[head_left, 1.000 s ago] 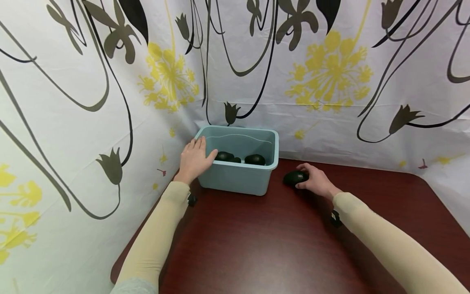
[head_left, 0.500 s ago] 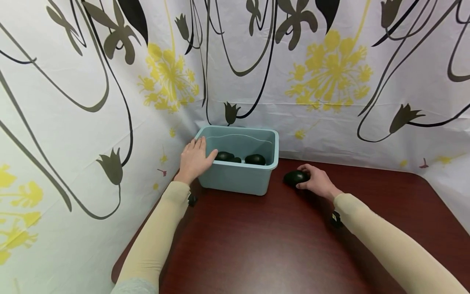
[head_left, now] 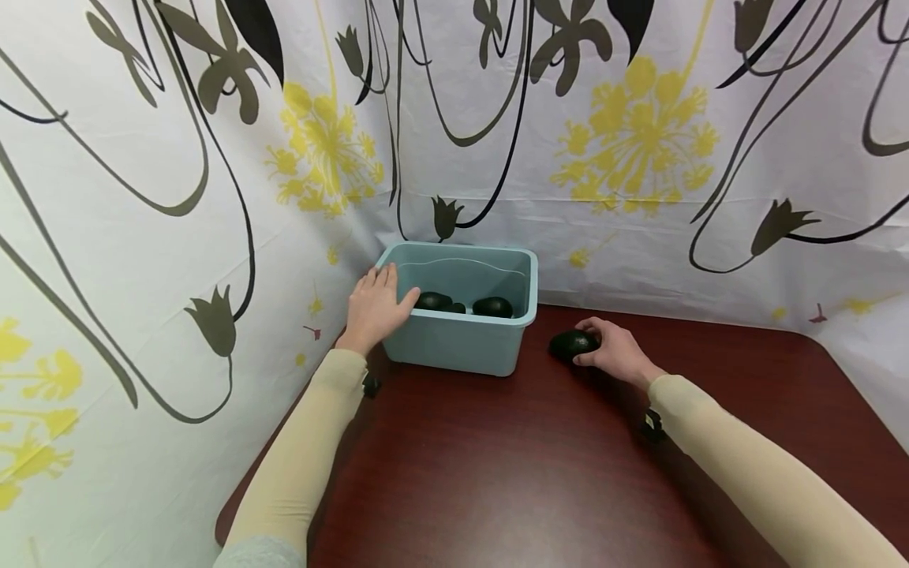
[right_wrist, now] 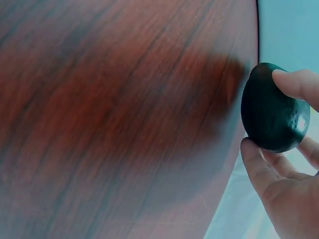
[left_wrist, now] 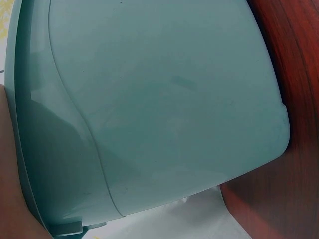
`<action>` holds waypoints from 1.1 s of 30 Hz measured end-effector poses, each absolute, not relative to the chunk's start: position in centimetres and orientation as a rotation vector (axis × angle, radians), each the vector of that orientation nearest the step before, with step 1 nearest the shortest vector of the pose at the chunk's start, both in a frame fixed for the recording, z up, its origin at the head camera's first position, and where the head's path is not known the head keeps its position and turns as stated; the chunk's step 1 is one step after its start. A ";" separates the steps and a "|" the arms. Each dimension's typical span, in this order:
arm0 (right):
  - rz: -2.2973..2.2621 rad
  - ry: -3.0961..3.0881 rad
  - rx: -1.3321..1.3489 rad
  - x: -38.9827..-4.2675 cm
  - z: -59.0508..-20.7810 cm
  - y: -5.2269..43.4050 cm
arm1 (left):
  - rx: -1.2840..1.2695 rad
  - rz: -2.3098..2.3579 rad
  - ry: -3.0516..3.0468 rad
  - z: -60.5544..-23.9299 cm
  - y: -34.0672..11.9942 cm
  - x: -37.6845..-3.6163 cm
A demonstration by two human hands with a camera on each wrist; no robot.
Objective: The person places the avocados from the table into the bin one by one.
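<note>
A pale teal plastic bin [head_left: 454,347] stands at the table's back left corner, with dark green avocados [head_left: 493,307] inside. My left hand [head_left: 374,308] rests on the bin's near left corner, fingers laid over the rim and thumb on the front edge. In the left wrist view only the bin's outer wall [left_wrist: 164,99] fills the frame. To the right of the bin, one more dark avocado [head_left: 572,344] lies on the table. My right hand [head_left: 612,349] holds it, thumb and fingers curled round it [right_wrist: 273,115].
The dark red wooden table [head_left: 525,473] runs toward me and to the right. White curtains [head_left: 639,158] with yellow and black flower prints close it in at the back and left.
</note>
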State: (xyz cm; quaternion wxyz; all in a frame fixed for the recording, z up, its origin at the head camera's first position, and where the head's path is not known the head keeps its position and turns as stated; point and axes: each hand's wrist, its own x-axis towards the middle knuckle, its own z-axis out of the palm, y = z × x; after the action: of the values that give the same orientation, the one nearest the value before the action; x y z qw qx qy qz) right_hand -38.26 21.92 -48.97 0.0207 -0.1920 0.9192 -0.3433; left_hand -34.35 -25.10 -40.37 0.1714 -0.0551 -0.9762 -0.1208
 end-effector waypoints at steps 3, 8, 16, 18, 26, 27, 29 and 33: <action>-1.064 2.854 -0.615 -38.1 -48.8 21.8 | -0.156 -0.345 -2.768 -40.4 -25.2 -34.3; -1.070 2.862 -0.646 -37.9 -48.6 21.8 | -0.160 -0.349 -2.765 -40.5 -25.2 -34.3; -1.063 2.895 -0.680 -37.6 -47.6 21.7 | -0.163 -0.338 -2.762 -40.5 -25.3 -34.3; -1.063 2.902 -0.683 -37.5 -47.4 21.8 | -0.165 -0.340 -2.760 -40.5 -25.4 -34.3; -1.069 2.915 -0.691 -37.1 -46.5 21.6 | -0.165 -0.340 -2.773 -40.4 -25.3 -34.3; -1.071 2.915 -0.693 -36.9 -46.4 21.6 | -0.165 -0.340 -2.773 -40.4 -25.3 -34.3; -1.080 2.910 -0.690 -36.6 -46.1 21.5 | -0.163 -0.335 -2.777 -40.3 -25.3 -34.4; -1.087 2.899 -0.698 -36.1 -45.5 21.5 | -0.161 -0.332 -2.789 -40.3 -25.3 -34.4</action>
State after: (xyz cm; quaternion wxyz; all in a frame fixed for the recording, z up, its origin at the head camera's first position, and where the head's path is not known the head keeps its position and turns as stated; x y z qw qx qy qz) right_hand -36.13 21.47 -45.54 -0.0161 -0.2199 0.9133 -0.3425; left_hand -34.39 -25.27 -40.29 0.1634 -0.0564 -0.9780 -0.1165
